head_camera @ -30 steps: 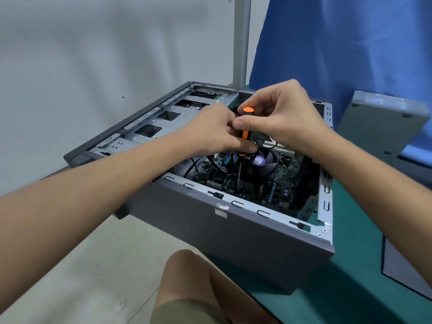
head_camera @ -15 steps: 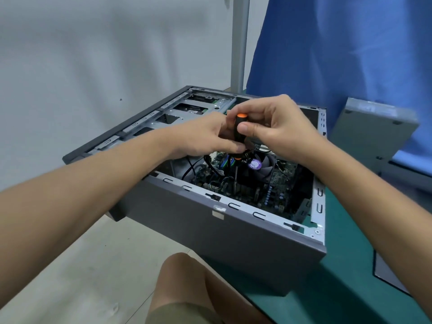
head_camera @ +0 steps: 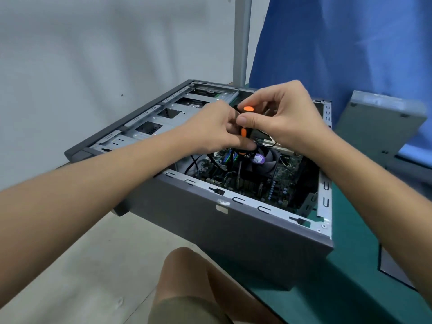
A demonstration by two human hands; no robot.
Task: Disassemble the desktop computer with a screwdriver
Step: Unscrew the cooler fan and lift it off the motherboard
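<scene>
The right hand (head_camera: 286, 115) pinches the upper end of the screwdriver (head_camera: 243, 132) between thumb and curled fingers, just under its orange cap; the left hand (head_camera: 210, 128) curls round the lower part of the handle. Below them the bare shaft drops nearly upright into the open desktop computer (head_camera: 233, 232), just left of the cooler fan (head_camera: 265, 160); its tip is lost among the parts on the motherboard (head_camera: 281, 181), so the screw it meets cannot be made out. The step looks like loosening a fastener by the cooler. To do it well, I judge the upper hand should do the turning while the lower one only steadies, keeping the shaft in line with the screw and bearing down enough that the tip does not ride out. A tilt to the right would bring the shaft against the fan frame, and black cables (head_camera: 191, 163) loop close on the left, so a slip could nick them or the board. The computer lies on its side at the left edge of the green bench (head_camera: 350, 288), its left end seeming to jut past the edge; pressing straight down rather than toward the left seems wise
</scene>
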